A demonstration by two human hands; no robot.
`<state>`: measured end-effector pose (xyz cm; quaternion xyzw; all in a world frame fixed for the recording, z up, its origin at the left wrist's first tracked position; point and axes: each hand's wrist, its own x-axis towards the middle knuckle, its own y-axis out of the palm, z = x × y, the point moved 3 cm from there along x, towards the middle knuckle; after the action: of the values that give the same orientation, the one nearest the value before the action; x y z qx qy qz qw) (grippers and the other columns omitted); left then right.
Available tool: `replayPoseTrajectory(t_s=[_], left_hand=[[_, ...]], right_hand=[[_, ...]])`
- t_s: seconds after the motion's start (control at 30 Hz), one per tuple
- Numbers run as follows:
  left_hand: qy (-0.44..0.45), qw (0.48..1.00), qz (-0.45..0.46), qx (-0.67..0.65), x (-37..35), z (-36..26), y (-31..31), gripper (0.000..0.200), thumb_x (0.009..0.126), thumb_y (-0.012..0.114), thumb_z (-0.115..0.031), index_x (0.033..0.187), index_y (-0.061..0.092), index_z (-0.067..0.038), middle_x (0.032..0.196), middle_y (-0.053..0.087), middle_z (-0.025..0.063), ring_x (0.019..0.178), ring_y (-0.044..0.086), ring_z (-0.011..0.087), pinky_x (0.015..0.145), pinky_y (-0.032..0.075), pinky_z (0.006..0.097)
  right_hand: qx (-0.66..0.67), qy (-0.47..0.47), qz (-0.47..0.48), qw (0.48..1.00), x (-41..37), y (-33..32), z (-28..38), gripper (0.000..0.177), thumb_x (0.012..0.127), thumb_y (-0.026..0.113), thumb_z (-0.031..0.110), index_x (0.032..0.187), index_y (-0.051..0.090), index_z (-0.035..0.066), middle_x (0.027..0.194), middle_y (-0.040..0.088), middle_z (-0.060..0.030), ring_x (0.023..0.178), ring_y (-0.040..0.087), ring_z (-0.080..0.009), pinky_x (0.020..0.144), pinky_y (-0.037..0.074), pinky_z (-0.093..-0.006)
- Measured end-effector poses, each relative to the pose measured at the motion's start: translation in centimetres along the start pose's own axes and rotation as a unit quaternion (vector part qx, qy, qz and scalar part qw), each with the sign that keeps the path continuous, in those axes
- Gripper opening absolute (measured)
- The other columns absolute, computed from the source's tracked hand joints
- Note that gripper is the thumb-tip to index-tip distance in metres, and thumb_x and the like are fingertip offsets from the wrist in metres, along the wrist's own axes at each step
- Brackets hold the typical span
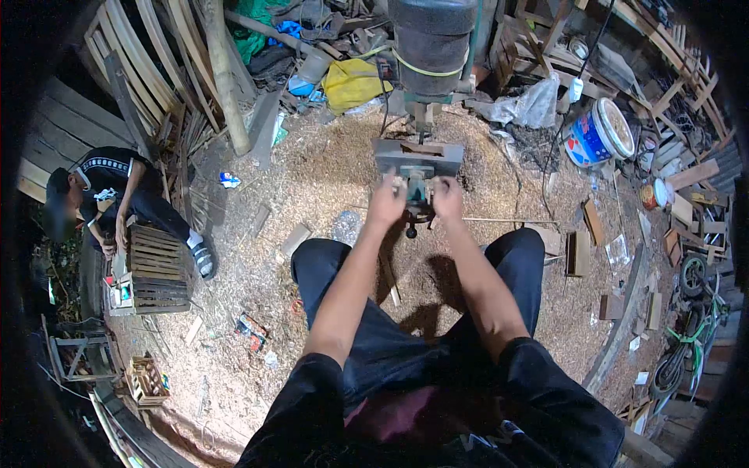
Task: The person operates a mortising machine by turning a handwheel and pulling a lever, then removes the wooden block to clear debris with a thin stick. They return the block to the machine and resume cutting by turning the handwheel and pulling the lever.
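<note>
Straight ahead stands a machine with a large dark cylinder (433,54) on top, wrapped by a yellowish band. Below it a grey-brown block (446,161), with a recess in its upper face, sits crosswise on a greenish metal mount. A dark ball-ended handle (411,232) sticks out toward me beneath. My left hand (386,201) is at the mount's left side, fingers curled closed near a small pale piece. My right hand (448,198) is at the right side, fingers also curled and slightly blurred. What either hand grips is too small to make out.
Wood shavings (328,164) cover the floor. At left a seated person (117,183) works over a slatted crate (160,261). A yellow sack (351,84) lies beyond the machine. At right are a paint bucket (591,136), wooden boxes (578,253) and a green bicycle (690,339).
</note>
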<state>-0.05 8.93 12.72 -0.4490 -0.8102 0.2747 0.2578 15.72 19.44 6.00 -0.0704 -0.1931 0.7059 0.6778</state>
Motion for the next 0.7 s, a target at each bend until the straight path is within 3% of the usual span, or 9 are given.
replayPoseTrajectory(t_s=[0.07,0.2,0.27,0.3,0.33,0.4,0.43,0.63,0.7], left_hand=[[-0.02,0.989,-0.006,-0.149,1.7,-4.6,-4.8,0.045,0.095,0.057,-0.03,0.128,0.055,0.001,0.114,0.066,0.0223,0.109,0.062,0.0349,0.096,0.046,0.0376],[-0.049,0.979,0.062,-0.19,3.6,-3.7,-5.3,0.047,0.097,0.051,-0.04,0.118,0.061,0.001,0.109,0.067,0.0218,0.104,0.063,0.0342,0.094,0.046,0.0397],[-0.072,0.986,0.055,-0.141,3.3,0.8,-1.5,0.045,0.098,0.047,-0.042,0.112,0.063,-0.003,0.102,0.069,0.0213,0.1,0.064,0.0379,0.089,0.047,0.0448],[-0.084,0.986,0.097,-0.102,3.2,4.8,1.7,0.057,0.098,0.04,-0.05,0.117,0.062,-0.002,0.113,0.066,0.0223,0.108,0.062,0.0361,0.093,0.045,0.0441],[-0.202,0.967,0.11,-0.114,2.5,8.8,5.1,0.06,0.098,0.039,-0.052,0.119,0.06,0.0,0.119,0.063,0.023,0.112,0.059,0.0357,0.095,0.043,0.0441],[-0.347,0.89,0.126,-0.268,0.3,17.0,13.3,0.064,0.098,0.038,-0.054,0.122,0.059,0.002,0.128,0.058,0.0239,0.12,0.055,0.0347,0.1,0.04,0.0435],[-0.363,0.872,0.105,-0.311,-0.8,15.8,13.5,0.064,0.097,0.039,-0.054,0.119,0.06,0.002,0.12,0.061,0.022,0.111,0.058,0.0337,0.093,0.043,0.043],[-0.479,0.726,0.051,-0.49,-2.3,12.0,14.1,0.053,0.089,0.053,-0.048,0.101,0.068,0.001,0.08,0.069,0.0131,0.066,0.064,0.028,0.057,0.049,0.0407],[-0.441,0.82,0.009,-0.364,-1.8,8.2,11.0,0.049,0.085,0.056,-0.044,0.097,0.069,0.002,0.08,0.069,0.0144,0.066,0.065,0.0289,0.061,0.05,0.0426]], right_hand=[[0.017,0.054,0.099,0.994,1.8,-1.3,1.7,0.036,0.091,0.06,0.033,0.101,0.065,-0.001,0.09,0.07,-0.0204,0.085,0.067,-0.0354,0.077,0.051,-0.0409],[-0.069,0.024,0.21,0.975,1.7,-2.1,0.4,0.042,0.094,0.058,0.035,0.11,0.064,-0.003,0.104,0.069,-0.0202,0.099,0.066,-0.033,0.088,0.049,-0.0392],[-0.098,0.041,0.24,0.965,0.3,-1.7,-0.9,0.05,0.095,0.057,0.038,0.116,0.061,-0.007,0.112,0.067,-0.0222,0.105,0.064,-0.033,0.092,0.047,-0.0387],[-0.097,0.071,0.246,0.962,-0.4,-0.4,-2.8,0.055,0.094,0.057,0.041,0.118,0.059,-0.008,0.115,0.065,-0.0244,0.107,0.063,-0.0351,0.094,0.047,-0.0395],[-0.096,0.1,0.253,0.958,-1.1,0.7,-3.8,0.061,0.093,0.056,0.044,0.12,0.057,-0.01,0.118,0.063,-0.0266,0.109,0.062,-0.0373,0.096,0.046,-0.0404],[-0.104,0.207,0.225,0.946,-3.8,1.9,-1.8,0.081,0.086,0.06,0.057,0.121,0.052,-0.016,0.121,0.059,-0.0326,0.11,0.062,-0.0404,0.098,0.045,-0.0421],[-0.175,0.208,0.192,0.943,-4.5,2.2,-0.6,0.094,0.079,0.061,0.067,0.118,0.053,-0.018,0.116,0.059,-0.0364,0.111,0.061,-0.0422,0.097,0.045,-0.0439],[-0.01,0.13,-0.039,0.991,-6.1,4.1,-0.6,0.067,0.079,0.073,0.047,0.1,0.056,-0.014,0.092,0.066,-0.0278,0.087,0.067,-0.0354,0.078,0.052,-0.0422],[0.112,0.134,-0.068,0.982,-6.1,5.0,-2.1,0.061,0.082,0.07,0.044,0.1,0.057,-0.012,0.091,0.066,-0.0244,0.085,0.066,-0.0318,0.076,0.051,-0.0419]])
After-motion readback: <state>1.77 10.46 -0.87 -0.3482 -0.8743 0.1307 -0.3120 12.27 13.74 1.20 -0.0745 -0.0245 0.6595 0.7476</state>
